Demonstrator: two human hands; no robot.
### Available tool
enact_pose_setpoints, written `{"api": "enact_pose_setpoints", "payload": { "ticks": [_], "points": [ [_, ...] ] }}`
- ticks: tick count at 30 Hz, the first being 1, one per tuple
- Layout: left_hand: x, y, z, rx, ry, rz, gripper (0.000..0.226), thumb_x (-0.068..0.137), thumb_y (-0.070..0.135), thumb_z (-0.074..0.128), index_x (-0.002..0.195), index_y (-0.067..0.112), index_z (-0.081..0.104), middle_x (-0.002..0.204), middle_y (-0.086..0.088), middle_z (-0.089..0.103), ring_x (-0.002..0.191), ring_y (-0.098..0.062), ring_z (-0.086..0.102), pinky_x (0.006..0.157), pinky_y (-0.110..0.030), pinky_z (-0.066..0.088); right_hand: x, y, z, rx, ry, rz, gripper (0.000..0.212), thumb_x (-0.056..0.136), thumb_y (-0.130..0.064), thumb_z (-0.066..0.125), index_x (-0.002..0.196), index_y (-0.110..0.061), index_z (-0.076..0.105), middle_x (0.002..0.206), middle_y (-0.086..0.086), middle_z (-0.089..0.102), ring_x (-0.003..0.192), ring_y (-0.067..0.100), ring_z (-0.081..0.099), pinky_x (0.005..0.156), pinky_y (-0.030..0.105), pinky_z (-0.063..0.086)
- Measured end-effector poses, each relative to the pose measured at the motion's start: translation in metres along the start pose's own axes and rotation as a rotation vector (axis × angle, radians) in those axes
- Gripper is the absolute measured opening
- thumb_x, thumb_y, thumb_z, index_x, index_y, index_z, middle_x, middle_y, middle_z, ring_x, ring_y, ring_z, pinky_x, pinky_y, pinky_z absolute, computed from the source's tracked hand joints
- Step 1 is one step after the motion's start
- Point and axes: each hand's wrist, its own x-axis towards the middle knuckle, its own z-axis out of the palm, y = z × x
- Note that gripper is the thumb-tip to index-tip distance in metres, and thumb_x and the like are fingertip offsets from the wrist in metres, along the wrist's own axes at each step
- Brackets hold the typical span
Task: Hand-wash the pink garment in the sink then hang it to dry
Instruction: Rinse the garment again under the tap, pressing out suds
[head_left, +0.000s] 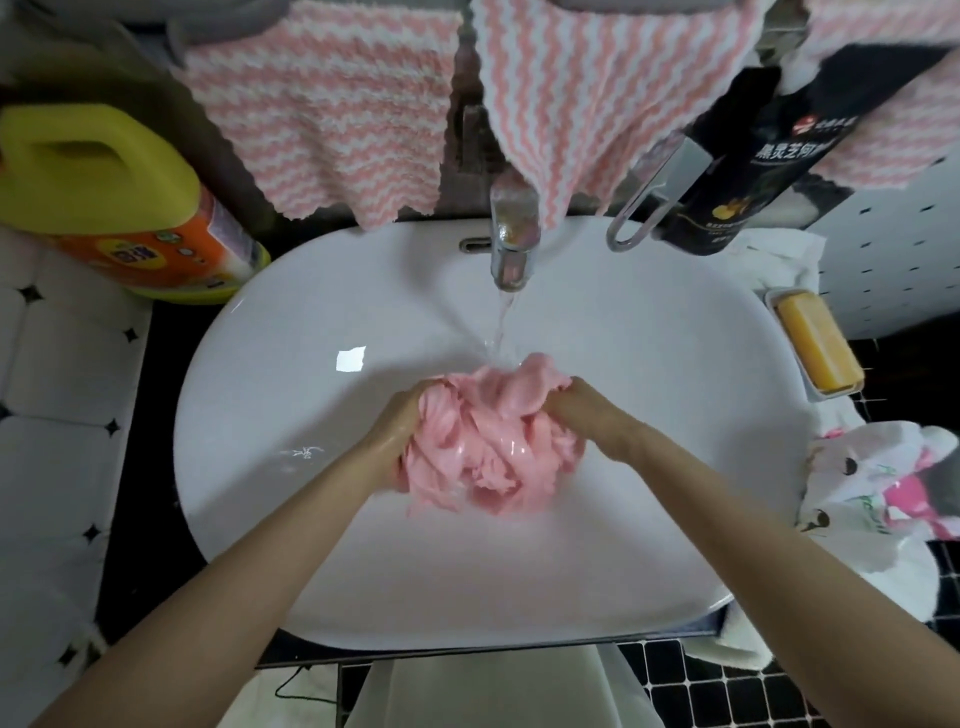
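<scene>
Dark counter carries white sink basin. Yellow detergent jug at left. Soap dish with yellow bar beside right rim.

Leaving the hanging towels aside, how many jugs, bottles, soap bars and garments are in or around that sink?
Yellow jug: 1
Black bottle: 1
Yellow soap bar: 1
Pink garment: 1
Total: 4
</scene>
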Motion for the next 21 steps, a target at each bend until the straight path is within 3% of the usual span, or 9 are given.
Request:
{"api": "enact_pose_setpoints", "payload": {
  "ticks": [2,4,7,9,11,13,15,17,21],
  "points": [
    [-0.001,0.002,-0.003,-0.130,-0.085,-0.107,0.034,0.087,0.040,0.051,0.089,0.011,0.069,0.093,-0.011,0.069,0.081,-0.025,0.067,0.080,-0.033,0.050,0.005,0.000,-0.012,0.132,-0.014,-0.010,0.031,0.081,-0.043,0.066,0.094,-0.015,0.066,0.087,0.002,0.072,0.078,0.015,0.069,0.073,0.028,0.054],
    [-0.003,0.004,-0.005,-0.005,-0.053,-0.125,0.043,0.092,0.048,0.046,0.097,0.011,0.068,0.101,-0.012,0.067,0.085,-0.022,0.069,0.079,-0.030,0.050,0.014,0.002,-0.017,0.117,0.115,0.079,0.053,0.080,-0.053,0.067,0.113,-0.012,0.060,0.105,0.007,0.070,0.089,0.022,0.069,0.081,0.034,0.055],
    [0.004,0.000,-0.017,0.800,0.423,0.154,0.066,0.089,0.059,0.044,0.130,0.008,0.044,0.134,-0.015,0.048,0.120,-0.028,0.051,0.093,-0.033,0.042,0.020,0.015,-0.016,-0.420,0.391,0.129,0.074,0.081,-0.058,0.062,0.134,-0.012,0.039,0.126,0.010,0.051,0.117,0.033,0.051,0.091,0.040,0.043],
    [0.008,-0.002,-0.026,1.159,0.577,0.502,0.088,0.078,0.074,0.033,0.137,0.010,0.038,0.140,-0.014,0.041,0.130,-0.031,0.037,0.104,-0.040,0.029,0.014,0.023,-0.011,-0.500,0.488,0.004,0.083,0.079,-0.053,0.067,0.145,-0.020,0.028,0.139,0.012,0.038,0.128,0.036,0.038,0.101,0.045,0.036],
    [0.018,-0.003,-0.029,1.157,0.361,0.627,0.101,0.066,0.080,0.029,0.146,0.019,0.026,0.151,-0.012,0.026,0.140,-0.028,0.020,0.113,-0.044,0.016,0.011,0.028,-0.006,-0.419,0.495,-0.127,0.093,0.075,-0.061,0.067,0.149,-0.025,0.023,0.149,0.011,0.029,0.135,0.035,0.031,0.108,0.046,0.028],
    [0.031,-0.015,-0.022,1.298,0.108,0.551,0.118,0.053,0.094,0.028,0.150,0.033,0.000,0.158,-0.003,-0.009,0.145,-0.027,-0.009,0.115,-0.055,0.002,0.020,0.031,0.002,-0.364,0.472,-0.163,0.105,0.065,-0.082,0.051,0.150,-0.031,0.018,0.158,0.010,0.015,0.143,0.031,0.019,0.115,0.046,0.017],
    [0.045,-0.038,-0.017,1.588,0.058,0.587,0.121,0.049,0.098,0.022,0.146,0.038,-0.018,0.152,0.002,-0.032,0.140,-0.029,-0.029,0.111,-0.064,-0.003,0.033,0.033,0.010,-0.383,0.435,-0.173,0.114,0.056,-0.090,0.038,0.151,-0.035,0.007,0.161,0.009,0.001,0.147,0.029,0.007,0.118,0.049,0.008],
    [0.056,-0.049,-0.016,1.654,0.058,0.558,0.121,0.054,0.092,0.033,0.144,0.034,-0.024,0.148,0.002,-0.040,0.136,-0.028,-0.036,0.110,-0.065,-0.008,0.043,0.034,0.019,-0.494,0.320,-0.220,0.122,0.053,-0.096,0.037,0.151,-0.036,-0.004,0.160,0.009,-0.004,0.147,0.029,-0.002,0.118,0.053,0.002],
    [0.066,-0.042,-0.022,1.710,0.032,0.537,0.130,0.047,0.096,0.029,0.137,0.026,-0.032,0.144,0.004,-0.041,0.135,-0.024,-0.037,0.111,-0.060,-0.012,0.046,0.032,0.022,-0.712,0.093,-0.255,0.115,0.064,-0.077,0.060,0.151,-0.036,-0.001,0.160,0.006,0.006,0.147,0.030,0.003,0.118,0.051,0.003]
  ]
}}
